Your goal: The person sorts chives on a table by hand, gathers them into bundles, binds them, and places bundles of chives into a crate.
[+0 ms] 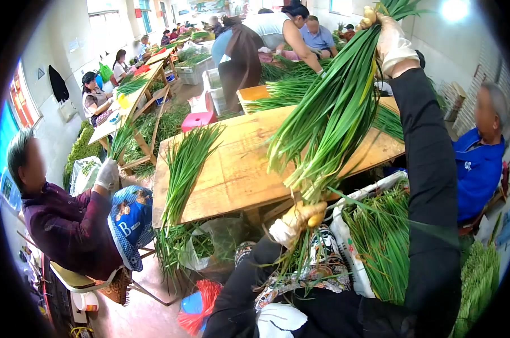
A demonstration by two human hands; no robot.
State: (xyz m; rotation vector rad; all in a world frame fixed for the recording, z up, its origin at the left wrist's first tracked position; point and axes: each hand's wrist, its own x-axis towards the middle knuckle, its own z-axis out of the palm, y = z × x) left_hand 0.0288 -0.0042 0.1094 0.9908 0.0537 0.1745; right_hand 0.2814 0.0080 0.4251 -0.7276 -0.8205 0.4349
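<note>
A large bunch of garlic chives (333, 112) hangs slantwise in front of me, above the wooden table's near right part. My right hand (393, 45), in a whitish glove with yellowish fingertip covers, is raised high and closed around the leafy upper part. Below, my left hand (297, 222), gloved the same way, is closed around the pale stalk ends near my lap. Some loose green strands dangle under the left hand. Another pile of chives (190, 163) lies along the left edge of the wooden table (238, 163).
A white crate (350, 248) full of chives stands right of my lap. Red plastic strands (201, 304) lie low on the left. A seated person (69, 225) holds chives at left; another person in blue (480, 163) sits at right. A pink stool (198, 120) stands beyond the table.
</note>
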